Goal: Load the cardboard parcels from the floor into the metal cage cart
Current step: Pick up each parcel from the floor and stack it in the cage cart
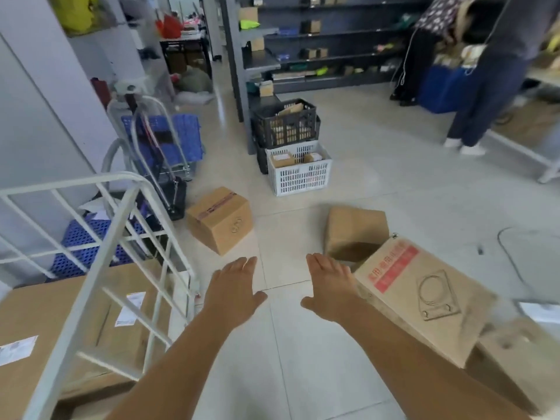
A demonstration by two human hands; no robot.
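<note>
White-painted metal cage cart (100,237) stands at the left edge of the pale tiled floor (303,359), with large flat brown cardboard parcels (60,322) bearing white labels already inside it. Just past its corner a taped brown cardboard cube (219,219) sits on the tiles. The left hand (231,287) and right hand (328,287) hover palm-down, fingers spread, holding nothing, with bare floor between and beneath them. Right of the right hand, a red-printed brown carton (424,298) lies tilted, overlapping a plain brown box (356,231) behind it. A white slotted plastic crate (300,174) stands farther off.
</note>
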